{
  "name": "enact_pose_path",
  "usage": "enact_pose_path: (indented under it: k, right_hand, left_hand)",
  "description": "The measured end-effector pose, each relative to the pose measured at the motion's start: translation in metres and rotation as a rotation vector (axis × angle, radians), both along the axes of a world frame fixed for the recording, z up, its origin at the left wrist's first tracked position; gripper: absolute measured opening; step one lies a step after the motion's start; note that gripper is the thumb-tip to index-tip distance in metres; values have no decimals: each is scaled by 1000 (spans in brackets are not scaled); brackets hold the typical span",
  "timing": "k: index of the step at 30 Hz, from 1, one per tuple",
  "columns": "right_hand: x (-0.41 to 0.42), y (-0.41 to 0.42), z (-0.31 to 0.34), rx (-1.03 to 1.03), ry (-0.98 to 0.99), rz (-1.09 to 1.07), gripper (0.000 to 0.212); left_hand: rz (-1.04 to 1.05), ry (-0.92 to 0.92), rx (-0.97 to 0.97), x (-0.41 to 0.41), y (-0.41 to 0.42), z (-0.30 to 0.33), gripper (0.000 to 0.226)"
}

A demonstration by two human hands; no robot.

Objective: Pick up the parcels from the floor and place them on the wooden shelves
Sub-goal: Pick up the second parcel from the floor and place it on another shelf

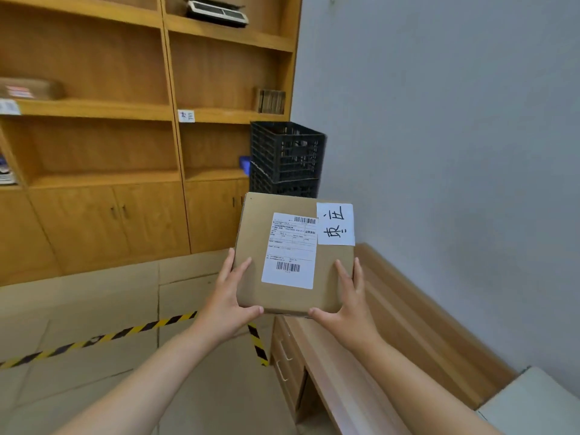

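Gripping the parcel (293,252) by its near corners with my left hand (227,296) and right hand (348,301), I risk it slipping forward before reaching the wooden shelves (94,108) at upper left.

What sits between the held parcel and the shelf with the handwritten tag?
In the head view, stacked black crates stand between the parcel, held by both hands, and the tagged shelf.

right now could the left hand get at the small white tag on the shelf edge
Probably not yet. The left hand is busy gripping the parcel with the right hand, and the white tag on the wooden shelves sits well beyond it, though nothing blocks the path.
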State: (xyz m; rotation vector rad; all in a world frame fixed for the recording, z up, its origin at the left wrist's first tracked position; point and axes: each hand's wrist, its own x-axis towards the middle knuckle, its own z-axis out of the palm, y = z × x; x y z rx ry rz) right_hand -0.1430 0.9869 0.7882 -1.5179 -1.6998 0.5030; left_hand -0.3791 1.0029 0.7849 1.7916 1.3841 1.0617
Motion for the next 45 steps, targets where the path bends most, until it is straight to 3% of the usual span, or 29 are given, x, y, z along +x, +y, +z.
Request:
enact_pose_path:
  k: [14,30,45]
  right_hand:
    - [-87,192,9,41,-59,354,113]
    - [-281,403,22,78,-101,284,114]
    - [-318,653,24,117,-47,270,111]
  left_hand:
    - [337,0,27,-80,113,11,90]
    - [383,121,87,-277,330,29,93]
    - [391,181,157,-314,580,37,93]
